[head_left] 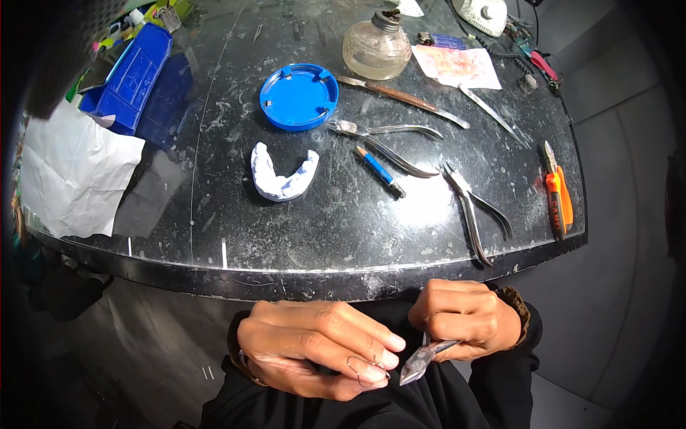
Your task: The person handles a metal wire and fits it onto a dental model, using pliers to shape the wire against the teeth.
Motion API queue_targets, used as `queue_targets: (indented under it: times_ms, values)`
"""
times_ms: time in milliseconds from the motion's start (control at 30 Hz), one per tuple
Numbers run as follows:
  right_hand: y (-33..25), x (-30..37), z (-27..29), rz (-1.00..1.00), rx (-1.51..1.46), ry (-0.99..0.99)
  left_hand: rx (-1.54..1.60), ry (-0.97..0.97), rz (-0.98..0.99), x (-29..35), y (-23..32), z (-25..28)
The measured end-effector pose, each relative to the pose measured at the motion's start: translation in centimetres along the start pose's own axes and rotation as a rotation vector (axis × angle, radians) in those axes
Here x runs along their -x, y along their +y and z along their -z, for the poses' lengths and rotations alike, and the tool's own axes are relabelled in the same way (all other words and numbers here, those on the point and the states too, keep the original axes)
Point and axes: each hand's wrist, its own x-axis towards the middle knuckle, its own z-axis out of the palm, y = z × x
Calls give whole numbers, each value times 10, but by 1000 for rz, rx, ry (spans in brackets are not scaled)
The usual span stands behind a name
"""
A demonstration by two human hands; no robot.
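Note:
Below the table's front edge, my left hand (321,350) is closed, its thumb and fingertips pinching a thin bent wire (352,370). Beside it, my right hand (464,318) wraps round a pair of metal pliers (421,362), whose jaws point down and left, close to the left fingertips. The jaws look apart from the wire. On the table beyond my hands stands a pale, horseshoe-shaped dental cast (280,186). A short blue pencil (380,171) lies to its right.
More metal pliers (468,214) lie on the dark table (321,236), with another pair (396,146) farther back. Orange-handled pliers (556,193) are at the right. Behind are a blue round dish (299,99), a wooden-handled knife (400,94) and a glass burner (377,53). White paper (78,171) lies left.

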Motion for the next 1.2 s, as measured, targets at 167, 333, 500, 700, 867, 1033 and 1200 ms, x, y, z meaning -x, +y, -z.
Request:
queue_targets:
  times_ms: [167,333,500,700,867,1033,1200]
  values:
    - [2,0,-3,-15,-22,-2,-5,44,-8,2,0,-3]
    - [2,-1,-1,-18,-9,-18,-17,34,16,2,3,-2]
    - [2,-2,-1,-13,-10,-24,22,47,29,5,5,-3]
    - [4,-1,-2,13,-9,-14,21,20,57,6,5,-2]
    - [4,-3,-2,37,-21,-17,-30,28,44,8,6,-7]
    - [9,-1,-2,73,5,-2,-58,43,35,13,4,-9]
    - [9,-2,-2,101,39,-6,-92,48,23,14,5,-9]
